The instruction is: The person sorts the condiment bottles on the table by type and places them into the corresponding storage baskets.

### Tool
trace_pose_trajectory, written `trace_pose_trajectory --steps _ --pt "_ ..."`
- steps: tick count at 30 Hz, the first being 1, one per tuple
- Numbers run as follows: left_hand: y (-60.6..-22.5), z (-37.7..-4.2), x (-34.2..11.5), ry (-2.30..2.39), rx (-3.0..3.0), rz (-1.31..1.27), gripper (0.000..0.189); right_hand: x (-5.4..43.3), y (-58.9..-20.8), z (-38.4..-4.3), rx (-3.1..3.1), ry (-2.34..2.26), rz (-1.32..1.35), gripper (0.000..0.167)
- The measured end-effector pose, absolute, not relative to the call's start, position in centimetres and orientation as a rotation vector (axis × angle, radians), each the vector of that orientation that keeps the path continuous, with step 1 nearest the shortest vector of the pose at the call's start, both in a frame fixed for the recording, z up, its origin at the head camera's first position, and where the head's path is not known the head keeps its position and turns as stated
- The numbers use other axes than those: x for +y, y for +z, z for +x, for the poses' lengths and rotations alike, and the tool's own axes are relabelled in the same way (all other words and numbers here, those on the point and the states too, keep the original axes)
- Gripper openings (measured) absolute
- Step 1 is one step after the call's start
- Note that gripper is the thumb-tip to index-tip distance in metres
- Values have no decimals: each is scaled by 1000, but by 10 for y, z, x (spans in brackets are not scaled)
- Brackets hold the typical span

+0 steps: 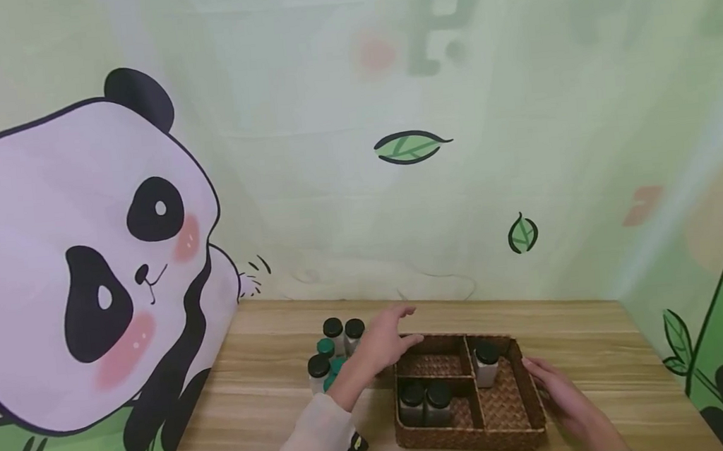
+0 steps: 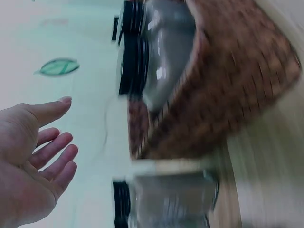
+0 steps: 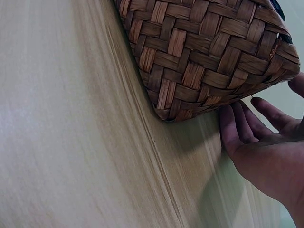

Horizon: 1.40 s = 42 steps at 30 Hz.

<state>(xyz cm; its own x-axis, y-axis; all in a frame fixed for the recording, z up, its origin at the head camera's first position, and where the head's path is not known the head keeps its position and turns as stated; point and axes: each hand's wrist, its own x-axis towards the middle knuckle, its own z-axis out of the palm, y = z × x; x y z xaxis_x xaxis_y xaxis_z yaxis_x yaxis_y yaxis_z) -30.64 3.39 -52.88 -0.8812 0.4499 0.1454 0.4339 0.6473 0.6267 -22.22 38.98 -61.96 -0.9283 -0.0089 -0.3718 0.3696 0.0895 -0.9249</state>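
A brown woven basket [image 1: 470, 440] with three compartments rests on the table. Two black-lidded jars [image 1: 425, 404] stand in its front left compartment, and a jar with a black lid [image 1: 487, 363] is at the back of the right one. The back left compartment shows its woven floor. Over the basket's left edge, my left hand [image 1: 383, 340] is raised, fingers loosely spread and holding nothing; the left wrist view [image 2: 28, 164] shows its palm bare. My right hand [image 1: 566, 393] touches the basket's right outer wall with fairly straight fingers, as the right wrist view [image 3: 270, 147] also shows.
Left of the basket stand several jars, some with black lids [image 1: 333, 328] and some with teal lids [image 1: 325, 346], partly behind my left arm. A small black item with a yellow mark [image 1: 356, 447] lies near that sleeve. A panda-printed backdrop [image 1: 333, 185] rises behind the wooden table [image 1: 269, 353].
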Motion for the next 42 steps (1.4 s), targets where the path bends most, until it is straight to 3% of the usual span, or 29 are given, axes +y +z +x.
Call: trace_pose_trajectory --steps 14,35,42 --pt "-538 -304 -25 823 3056 663 55 392 -617 -222 2086 -1910 355 83" --pt "-557 -300 -24 763 3125 599 43 391 -622 -222 2087 -1917 352 83" --pt "-551 -299 -31 739 3011 711 40 390 -622 -222 2086 -1927 347 84"
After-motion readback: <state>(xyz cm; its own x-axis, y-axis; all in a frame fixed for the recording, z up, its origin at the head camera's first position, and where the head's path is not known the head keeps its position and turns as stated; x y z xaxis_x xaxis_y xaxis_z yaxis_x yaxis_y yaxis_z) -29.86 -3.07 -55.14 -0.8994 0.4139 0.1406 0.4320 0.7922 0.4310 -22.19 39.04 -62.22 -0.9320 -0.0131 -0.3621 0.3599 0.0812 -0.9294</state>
